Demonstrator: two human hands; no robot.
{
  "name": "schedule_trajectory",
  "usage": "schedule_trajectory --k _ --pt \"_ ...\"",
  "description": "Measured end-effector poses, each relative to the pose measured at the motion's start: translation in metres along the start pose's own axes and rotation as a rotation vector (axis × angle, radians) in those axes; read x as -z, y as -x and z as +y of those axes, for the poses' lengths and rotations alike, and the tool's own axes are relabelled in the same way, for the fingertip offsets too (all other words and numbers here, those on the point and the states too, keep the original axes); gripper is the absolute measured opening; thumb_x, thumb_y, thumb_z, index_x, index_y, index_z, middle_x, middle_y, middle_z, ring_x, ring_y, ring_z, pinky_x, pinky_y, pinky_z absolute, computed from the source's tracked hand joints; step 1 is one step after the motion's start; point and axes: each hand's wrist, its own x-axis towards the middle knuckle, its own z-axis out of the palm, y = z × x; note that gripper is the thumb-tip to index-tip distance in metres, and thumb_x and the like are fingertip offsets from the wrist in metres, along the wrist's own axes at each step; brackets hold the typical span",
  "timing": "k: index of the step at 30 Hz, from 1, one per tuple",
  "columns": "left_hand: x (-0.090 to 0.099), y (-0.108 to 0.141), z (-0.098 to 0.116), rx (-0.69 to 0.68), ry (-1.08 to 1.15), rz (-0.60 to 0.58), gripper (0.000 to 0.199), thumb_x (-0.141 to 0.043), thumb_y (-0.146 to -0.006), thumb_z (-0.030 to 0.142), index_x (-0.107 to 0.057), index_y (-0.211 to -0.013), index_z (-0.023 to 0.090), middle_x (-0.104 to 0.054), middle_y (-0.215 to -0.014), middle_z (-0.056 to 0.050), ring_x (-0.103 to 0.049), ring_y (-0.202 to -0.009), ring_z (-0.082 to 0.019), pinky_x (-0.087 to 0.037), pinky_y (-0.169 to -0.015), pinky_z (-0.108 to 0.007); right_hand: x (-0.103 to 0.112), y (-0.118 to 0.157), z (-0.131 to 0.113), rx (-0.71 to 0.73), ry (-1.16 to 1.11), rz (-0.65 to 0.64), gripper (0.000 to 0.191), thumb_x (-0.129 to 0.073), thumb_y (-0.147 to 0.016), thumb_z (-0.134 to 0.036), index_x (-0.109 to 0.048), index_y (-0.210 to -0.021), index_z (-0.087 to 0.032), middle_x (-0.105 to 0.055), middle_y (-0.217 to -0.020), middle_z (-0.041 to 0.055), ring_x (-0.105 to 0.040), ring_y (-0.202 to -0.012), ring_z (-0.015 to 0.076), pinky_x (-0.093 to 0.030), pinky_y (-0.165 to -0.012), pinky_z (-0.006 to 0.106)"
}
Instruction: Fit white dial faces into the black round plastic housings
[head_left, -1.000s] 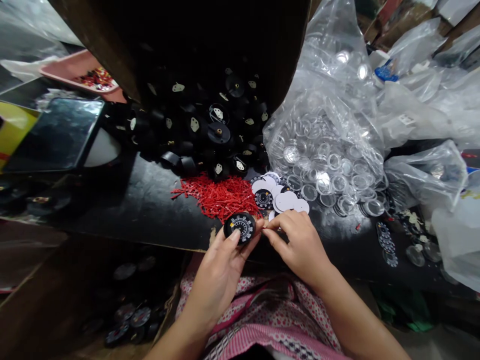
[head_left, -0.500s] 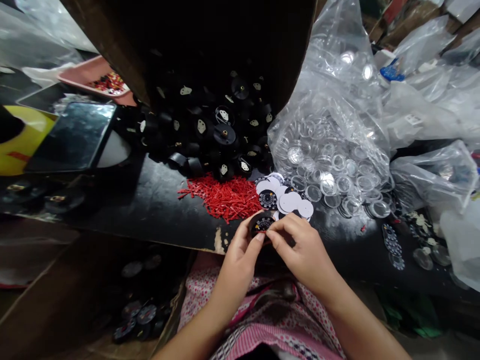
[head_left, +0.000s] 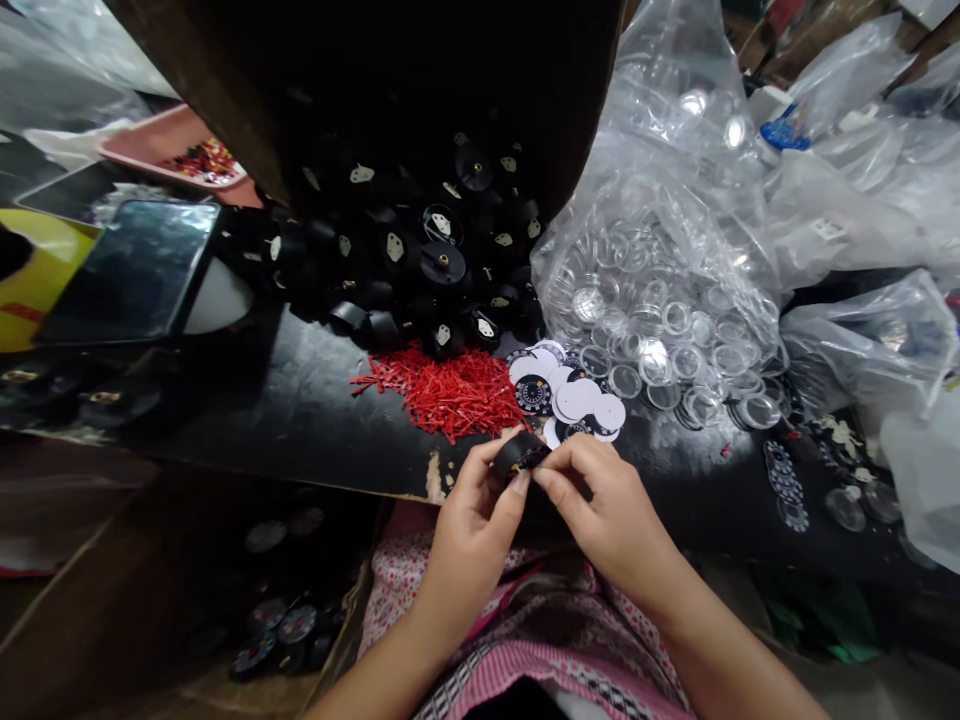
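Near the table's front edge, my left hand point(head_left: 478, 520) grips a small black round gauge point(head_left: 519, 456) between thumb and fingers. The gauge is tilted, so its side wall faces up and only a sliver of its printed dial shows. My right hand point(head_left: 600, 495) has thumb and forefinger pinched at the gauge's right edge; what lies between those fingertips is hidden. Just beyond the hands lie a heap of thin red pointers point(head_left: 457, 393) and a loose pile of round dial cards point(head_left: 577, 400), some white side up, some with black printed faces.
A dark box point(head_left: 360, 60) spills black gauge housings point(head_left: 442, 262) onto the table point(head_left: 315, 400). Right of it, a plastic bag point(head_left: 652, 200) holds clear round covers point(head_left: 675, 320). At left are a dark flat panel point(head_left: 135, 270) and a pink tray point(head_left: 161, 140). Gauges point(head_left: 296, 625) lie in a lower box.
The gauge has tilted in my hands, turning its dial mostly out of sight. A red pointer seen at my fingertips before no longer shows. The view has shifted slightly.
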Motion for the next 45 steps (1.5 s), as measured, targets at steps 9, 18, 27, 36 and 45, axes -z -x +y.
schedule_trajectory --k 9,18,27,36,45 --pt "0.007 0.011 0.004 -0.076 -0.237 0.006 0.026 -0.058 -0.093 0.027 -0.060 -0.120 0.029 -0.069 -0.126 0.000 -0.062 -0.121 -0.020 -0.048 -0.102 -0.031 -0.005 0.009 -0.006 0.045 0.014 0.081 0.018 -0.055 -0.093 -0.017 -0.051 -0.076 -0.019 -0.057 -0.074 -0.0017 -0.051 -0.071 0.0147 -0.035 -0.070 0.029" --pt "0.013 -0.005 -0.002 0.313 0.247 -0.174 0.038 -0.065 -0.088 0.036 -0.062 -0.125 0.028 -0.062 -0.136 -0.004 -0.055 -0.129 -0.027 -0.049 -0.105 -0.037 0.002 -0.002 0.004 0.076 0.129 0.021 0.015 -0.059 -0.090 -0.019 -0.055 -0.075 -0.019 -0.059 -0.074 0.0001 -0.053 -0.070 0.0152 -0.037 -0.069 0.030" --pt "0.007 0.001 -0.015 0.383 0.148 -0.065 0.043 -0.064 -0.089 0.045 -0.061 -0.131 0.036 -0.054 -0.146 0.001 -0.042 -0.140 -0.027 -0.035 -0.116 -0.043 -0.008 -0.014 0.011 0.322 0.549 0.043 0.012 -0.052 -0.090 -0.016 -0.061 -0.082 -0.015 -0.064 -0.079 0.0059 -0.057 -0.079 0.0215 -0.035 -0.075 0.035" --pt "-0.003 0.001 -0.022 0.371 0.174 -0.012 0.046 -0.066 -0.088 0.046 -0.060 -0.132 0.035 -0.053 -0.146 0.001 -0.040 -0.141 -0.025 -0.032 -0.118 -0.036 0.010 -0.016 0.014 0.024 0.211 0.023 0.009 -0.061 -0.087 -0.020 -0.062 -0.078 -0.020 -0.065 -0.073 -0.0040 -0.059 -0.068 0.0117 -0.043 -0.069 0.024" --pt "-0.013 -0.004 -0.021 0.392 0.496 -0.004 0.044 -0.070 -0.085 0.044 -0.065 -0.124 0.026 -0.060 -0.140 -0.006 -0.059 -0.124 -0.027 -0.056 -0.098 -0.036 0.083 -0.055 0.112 -0.224 0.471 0.479 0.034 -0.061 -0.084 -0.023 -0.064 -0.116 -0.012 -0.063 -0.115 0.0180 -0.060 -0.104 0.0296 -0.043 -0.097 0.051"
